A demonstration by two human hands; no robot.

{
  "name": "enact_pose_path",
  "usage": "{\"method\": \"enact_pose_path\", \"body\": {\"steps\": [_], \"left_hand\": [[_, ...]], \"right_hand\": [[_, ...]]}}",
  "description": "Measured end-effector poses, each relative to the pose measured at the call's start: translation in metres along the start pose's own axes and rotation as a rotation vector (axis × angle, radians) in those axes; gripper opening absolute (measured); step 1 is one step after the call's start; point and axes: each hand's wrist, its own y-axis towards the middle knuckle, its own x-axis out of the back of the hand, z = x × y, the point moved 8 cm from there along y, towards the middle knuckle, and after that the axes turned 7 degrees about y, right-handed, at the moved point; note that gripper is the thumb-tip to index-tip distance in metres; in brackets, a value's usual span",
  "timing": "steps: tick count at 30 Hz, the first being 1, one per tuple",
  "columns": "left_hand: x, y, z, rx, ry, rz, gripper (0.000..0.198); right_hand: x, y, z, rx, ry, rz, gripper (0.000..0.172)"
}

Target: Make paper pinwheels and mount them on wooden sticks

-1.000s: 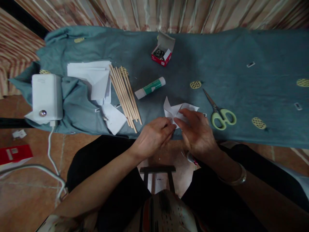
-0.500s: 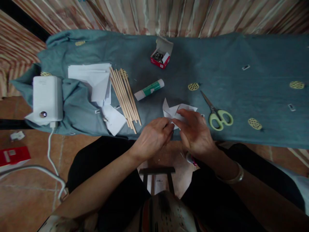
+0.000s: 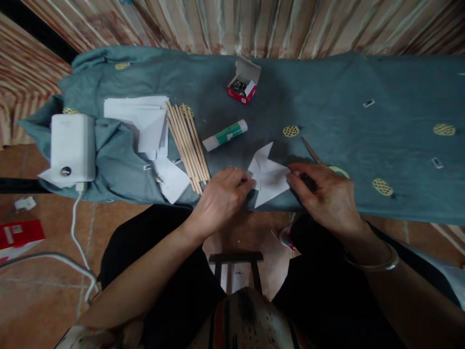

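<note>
Between my hands is a white paper pinwheel (image 3: 268,175) with folded, pointed blades, held near the table's front edge. My left hand (image 3: 223,196) pinches its left side between thumb and fingers. The right side of the pinwheel is pinched by my right hand (image 3: 325,194), which wears a bracelet at the wrist. Beneath and behind that hand lie scissors (image 3: 338,171) with light green handles, mostly covered now; the blades still show. A green and white glue stick (image 3: 228,134) rests just beyond the pinwheel.
Several wooden sticks (image 3: 184,145) lie left of my left hand, beside stacked white paper (image 3: 136,109) and a loose white piece (image 3: 172,182). An open red box (image 3: 241,92) of small metal pieces stands at the back. A white power bank (image 3: 71,148) with a cable sits far left.
My right hand has moved right, over the scissors' handles, and now grips the pinwheel's outer edge. The pinwheel has turned and shows more openly between my hands.
</note>
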Motion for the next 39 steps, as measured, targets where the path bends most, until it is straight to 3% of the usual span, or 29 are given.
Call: {"method": "enact_pose_path", "body": {"steps": [5,9,12,16,23,30,32,36,39], "left_hand": [[0.006,0.002,0.012,0.03,0.065,-0.07,0.021],[0.01,0.002,-0.001,-0.008,0.028,-0.103,0.023],[0.006,0.002,-0.015,-0.069,-0.041,-0.061,0.022],[-0.004,0.001,-0.024,-0.1,-0.081,0.024,0.02],[-0.004,-0.001,-0.026,-0.112,-0.076,-0.016,0.018],[-0.003,-0.003,-0.025,-0.109,-0.074,-0.007,0.018],[-0.003,-0.003,-0.024,-0.091,-0.088,-0.006,0.017],[-0.001,-0.003,-0.025,-0.092,-0.075,-0.016,0.017],[0.0,-0.003,-0.026,-0.107,-0.06,-0.02,0.016]], "right_hand": [[-0.001,-0.008,-0.014,-0.247,0.126,0.022,0.011],[-0.006,-0.011,-0.018,-0.331,0.175,0.042,0.017],[-0.007,-0.012,-0.016,-0.343,0.176,0.047,0.015],[-0.006,-0.013,-0.01,-0.294,0.147,0.053,0.01],[-0.009,-0.012,-0.002,-0.215,0.123,0.124,0.01],[0.005,-0.008,0.01,-0.061,0.075,0.027,0.008],[0.008,-0.006,0.016,0.023,0.066,0.011,0.014],[0.002,-0.007,0.026,0.175,0.102,0.127,0.028],[-0.004,-0.008,0.026,0.198,0.1,0.203,0.025]]}}
